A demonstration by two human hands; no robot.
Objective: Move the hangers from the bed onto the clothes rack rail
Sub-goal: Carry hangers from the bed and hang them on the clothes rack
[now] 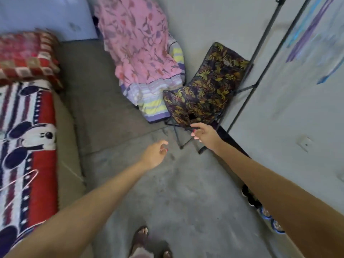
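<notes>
A pink hanger [20, 180] lies on the bed [68, 138] at the far left, on a red, white and blue cartoon blanket [42, 127]. The dark metal clothes rack [264, 43] stands at the upper right against the wall, with blurred blue and purple hangers [309, 32] on its rail. My left hand [155, 153] reaches out over the floor, fingers loosely curled, holding nothing. My right hand [203, 134] is stretched toward the front of a folding chair, fingers apart and empty. Both hands are well away from the pink hanger.
A folding chair with dark leaf-print fabric [208, 88] stands ahead beside the rack's legs. Another seat draped in pink floral and striped cloth [143, 58] is behind it. A red checked cushion [28, 54] lies on the bed. Shoes [264, 211] sit along the right wall. My sandalled feet [147, 243] are on the concrete floor.
</notes>
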